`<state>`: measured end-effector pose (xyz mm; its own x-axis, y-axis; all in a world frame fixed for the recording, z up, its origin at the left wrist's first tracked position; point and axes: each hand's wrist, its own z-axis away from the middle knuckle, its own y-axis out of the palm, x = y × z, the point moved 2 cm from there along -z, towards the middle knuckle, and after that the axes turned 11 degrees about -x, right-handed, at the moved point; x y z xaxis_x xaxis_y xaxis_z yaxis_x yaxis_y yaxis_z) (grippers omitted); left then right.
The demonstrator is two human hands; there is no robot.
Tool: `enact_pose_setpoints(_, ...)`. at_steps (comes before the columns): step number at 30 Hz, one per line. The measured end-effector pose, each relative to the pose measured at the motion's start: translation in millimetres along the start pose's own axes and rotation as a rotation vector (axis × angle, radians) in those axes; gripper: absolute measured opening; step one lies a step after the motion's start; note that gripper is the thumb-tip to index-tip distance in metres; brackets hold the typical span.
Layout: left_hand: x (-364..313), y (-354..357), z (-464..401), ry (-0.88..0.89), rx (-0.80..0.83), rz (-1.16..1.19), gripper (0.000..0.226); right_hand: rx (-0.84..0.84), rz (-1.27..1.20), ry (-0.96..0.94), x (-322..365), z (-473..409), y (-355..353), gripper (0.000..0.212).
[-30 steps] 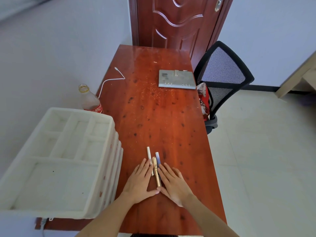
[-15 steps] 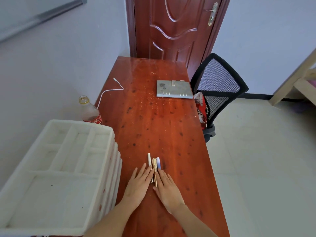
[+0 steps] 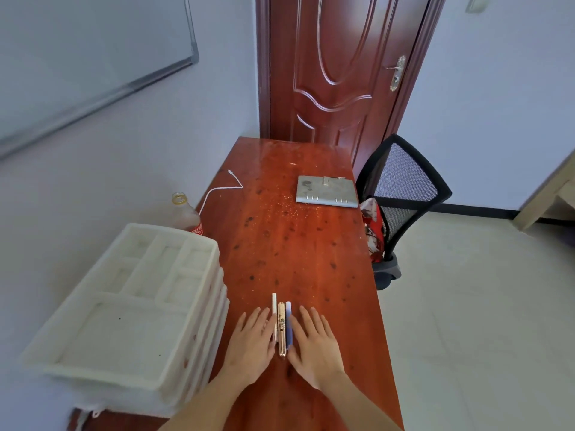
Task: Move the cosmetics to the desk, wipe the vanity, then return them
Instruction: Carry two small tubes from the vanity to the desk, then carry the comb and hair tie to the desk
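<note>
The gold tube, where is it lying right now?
In the head view the gold tube lies on the red desk near its front edge, between a white stick and a blue tube.

- Slim rose-gold metallic cosmetic tube (image 3: 281,329) on the red-brown wooden desk (image 3: 305,253): dark printed lettering, too small to read.
- Clear plastic bottle (image 3: 186,214): red label with white script, unreadable.

Three slim cosmetics lie parallel, side by side, on the red-brown desk (image 3: 298,244) near its front end. White stick (image 3: 274,309) left; gold tube (image 3: 282,329) centre, reaching nearest; blue-white tube (image 3: 289,321) right.
</note>
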<state>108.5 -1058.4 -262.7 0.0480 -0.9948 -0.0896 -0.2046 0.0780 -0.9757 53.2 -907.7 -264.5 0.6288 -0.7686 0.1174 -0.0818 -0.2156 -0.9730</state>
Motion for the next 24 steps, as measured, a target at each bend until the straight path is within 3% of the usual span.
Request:
enact_pose_setpoints(7, -33, -66, 7, -0.194, -0.098, -0.085, 0.055, -0.137, -0.003, -0.173, -13, -12, -47, 0.054)
enact_pose_setpoints(13, -58, -154, 39, -0.412, -0.278, -0.187, 0.057, -0.289, -0.083, -0.348, 8, -27, -113, 0.056)
enact_pose_setpoints(18, -50, -244, 107, -0.539, -0.413, -0.363, 0.061, -0.41, -0.234, -0.54, 88, -20, -178, 0.057)
enact_pose_setpoints(24, -45, -337, 266, -0.874, -0.467, -0.644, 0.068, -0.486, -0.489, -0.841, 236, 50, -246, 0.057)
